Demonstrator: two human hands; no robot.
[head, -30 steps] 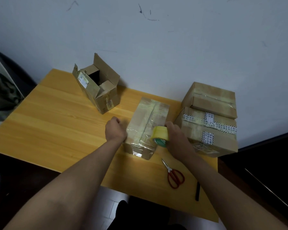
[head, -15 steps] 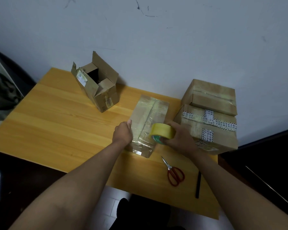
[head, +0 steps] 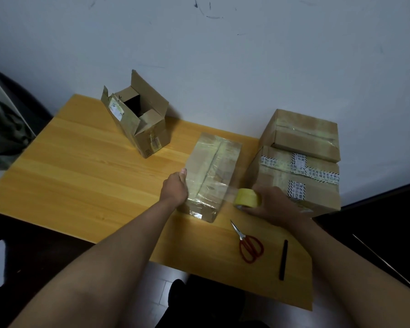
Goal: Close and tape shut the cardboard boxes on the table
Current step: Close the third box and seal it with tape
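Observation:
A closed cardboard box [head: 214, 166], shiny with clear tape, lies in the middle of the wooden table [head: 76, 176]. My left hand [head: 174, 189] presses against its near left edge, thumb on top. My right hand [head: 273, 202] grips a yellow tape roll [head: 246, 197] just right of the box. A clear strip of tape stretches from the roll back to the box's near end. An open box [head: 137, 121] with raised flaps stands at the back left.
Two taped boxes [head: 301, 162] are stacked at the right against the wall. Red-handled scissors [head: 249, 245] and a black pen [head: 283, 259] lie near the table's front right edge. A chair with cloth stands at the far left.
My right hand has pulled the tape roll to the right, off the box, drawing out a strip. My left hand has shifted up onto the box's left edge.

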